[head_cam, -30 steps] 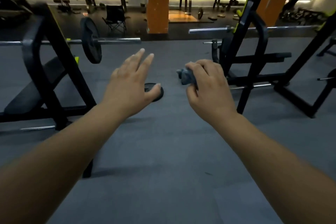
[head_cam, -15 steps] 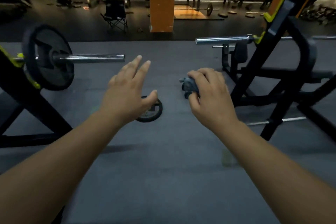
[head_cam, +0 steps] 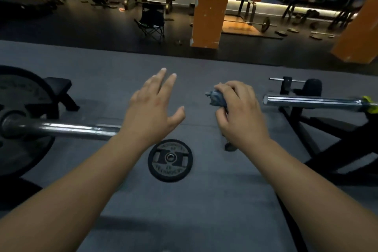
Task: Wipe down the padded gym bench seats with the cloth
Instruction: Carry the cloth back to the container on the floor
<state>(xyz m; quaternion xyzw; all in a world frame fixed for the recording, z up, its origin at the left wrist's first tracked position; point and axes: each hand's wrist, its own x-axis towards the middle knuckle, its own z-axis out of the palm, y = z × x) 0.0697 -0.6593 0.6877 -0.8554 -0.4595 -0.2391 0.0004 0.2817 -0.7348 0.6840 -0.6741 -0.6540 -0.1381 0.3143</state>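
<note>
My right hand [head_cam: 239,112] grips a crumpled blue-grey cloth [head_cam: 216,98], with a bunch of it sticking out past the fingers on the left. My left hand [head_cam: 152,106] is held out in the air with straight fingers and holds nothing. Both hands hover over the grey floor between two bench racks. A black padded seat end [head_cam: 58,85] shows at the left, behind the barbell plate. Another black pad [head_cam: 313,87] shows at the far right, behind a bar.
A loaded barbell [head_cam: 67,130] with a big plate [head_cam: 22,112] juts in from the left. A bare chrome bar end [head_cam: 306,101] juts in from the right above a black rack frame [head_cam: 335,149]. A small weight plate [head_cam: 170,159] lies on the floor. Orange pillars [head_cam: 210,6] stand ahead.
The view has moved forward and tilted down: the floor plate slid toward me and both barbell ends came closer. My hands kept their pose, the right still holding the cloth.
</note>
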